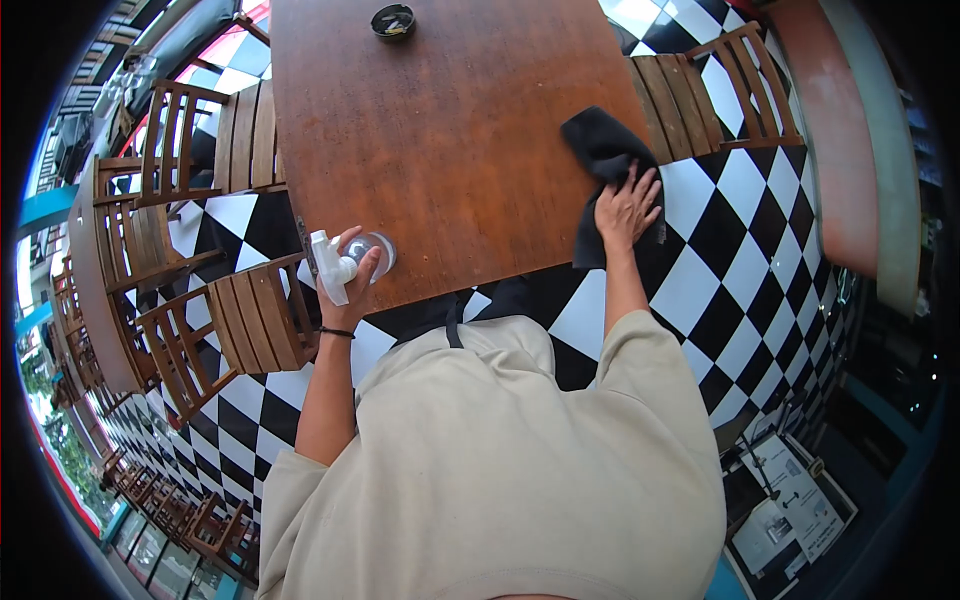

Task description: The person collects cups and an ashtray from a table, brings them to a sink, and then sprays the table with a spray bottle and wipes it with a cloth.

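My left hand (pixel 345 290) is wrapped round a clear spray bottle (pixel 370 255) with a white trigger head, at the near left corner of the brown wooden table (pixel 450 150). At the table's right edge, my right hand (pixel 628 207) lies with its fingers spread on a black cloth (pixel 605 145). Part of the cloth rests bunched on the tabletop, and part hangs over the edge. Near the far side of the table sits a round dark ashtray (pixel 393 22) with butts in it.
Wooden slatted chairs stand at the left (pixel 255 315) and far right (pixel 690 100) of the table, with another (pixel 240 135) at the far left. More chairs and tables line the left side. The floor (pixel 735 290) is black-and-white checkered. A printed board (pixel 790 500) is at lower right.
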{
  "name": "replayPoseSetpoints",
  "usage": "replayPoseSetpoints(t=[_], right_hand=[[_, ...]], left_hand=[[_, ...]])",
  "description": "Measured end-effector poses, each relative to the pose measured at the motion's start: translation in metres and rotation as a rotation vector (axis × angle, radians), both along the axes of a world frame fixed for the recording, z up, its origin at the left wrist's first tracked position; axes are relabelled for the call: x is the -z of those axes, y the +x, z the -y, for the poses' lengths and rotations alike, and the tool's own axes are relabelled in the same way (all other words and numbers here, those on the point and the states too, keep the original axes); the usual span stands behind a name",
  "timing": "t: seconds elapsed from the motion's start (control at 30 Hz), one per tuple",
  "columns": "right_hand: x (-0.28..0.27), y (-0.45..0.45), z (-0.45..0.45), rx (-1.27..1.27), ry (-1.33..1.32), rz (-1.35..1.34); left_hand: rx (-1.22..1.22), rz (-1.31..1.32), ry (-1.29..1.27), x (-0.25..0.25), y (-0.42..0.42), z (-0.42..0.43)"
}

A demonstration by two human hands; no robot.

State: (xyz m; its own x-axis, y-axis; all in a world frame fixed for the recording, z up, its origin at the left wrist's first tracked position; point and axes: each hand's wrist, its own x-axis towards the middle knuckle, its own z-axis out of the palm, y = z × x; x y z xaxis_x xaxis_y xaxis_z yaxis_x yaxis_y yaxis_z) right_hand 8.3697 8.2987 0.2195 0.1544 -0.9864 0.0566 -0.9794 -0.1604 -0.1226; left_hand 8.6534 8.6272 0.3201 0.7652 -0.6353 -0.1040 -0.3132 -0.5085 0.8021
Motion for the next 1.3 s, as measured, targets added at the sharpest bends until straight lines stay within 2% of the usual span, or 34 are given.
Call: replayPoseSetpoints(t=[0.07,0.13,0.23,0.33,0.4,0.47,0.53,0.6,0.77,0.83,0.93,1.0,1.07,1.17,1.3], right_hand=[[0.004,0.027,0.036,0.091,0.000,-0.012],[0.006,0.060,0.058,0.074,0.019,0.041],[0.009,0.129,0.047,-0.175,-0.045,0.017],[0.012,0.200,-0.028,-0.569,-0.103,0.068],[-0.003,0.219,-0.102,-0.787,-0.038,0.156],[-0.011,0.204,-0.162,-0.910,0.025,0.256],[-0.025,0.166,-0.193,-0.975,0.102,0.238],[-0.031,0.123,-0.191,-0.969,0.171,0.172],[-0.013,0.060,-0.107,-0.633,0.065,-0.038],[0.001,0.076,-0.065,-0.449,0.016,-0.021],[0.015,0.147,-0.031,-0.193,-0.009,-0.030],[0.022,0.207,-0.031,-0.255,-0.019,-0.039],[0.012,0.267,-0.067,-0.517,0.004,0.017],[0.015,0.335,-0.167,-0.860,-0.051,0.057],[-0.002,0.317,-0.289,-1.202,0.077,0.293]], left_hand=[[0.034,-0.024,0.048,-0.007,0.005,0.002],[0.045,-0.019,0.084,-0.015,0.005,0.002],[0.049,0.048,0.054,-0.011,0.006,0.000],[0.074,0.160,0.020,-0.007,0.008,-0.010],[0.030,0.069,-0.032,-0.023,0.008,-0.019],[0.020,0.006,-0.136,-0.037,0.019,-0.033],[0.023,0.043,-0.196,-0.055,0.028,-0.053],[-0.013,0.063,-0.225,-0.070,0.034,-0.076],[-0.137,0.183,-0.141,-0.086,0.038,-0.133],[-0.193,0.159,-0.115,-0.087,0.037,-0.157],[-0.265,0.145,-0.071,-0.087,0.024,-0.186],[-0.296,0.158,-0.017,-0.085,0.014,-0.202],[-0.327,0.135,-0.020,-0.082,0.008,-0.213],[-0.368,0.108,-0.009,-0.079,0.000,-0.222],[-0.362,0.117,-0.030,-0.077,-0.001,-0.227]])
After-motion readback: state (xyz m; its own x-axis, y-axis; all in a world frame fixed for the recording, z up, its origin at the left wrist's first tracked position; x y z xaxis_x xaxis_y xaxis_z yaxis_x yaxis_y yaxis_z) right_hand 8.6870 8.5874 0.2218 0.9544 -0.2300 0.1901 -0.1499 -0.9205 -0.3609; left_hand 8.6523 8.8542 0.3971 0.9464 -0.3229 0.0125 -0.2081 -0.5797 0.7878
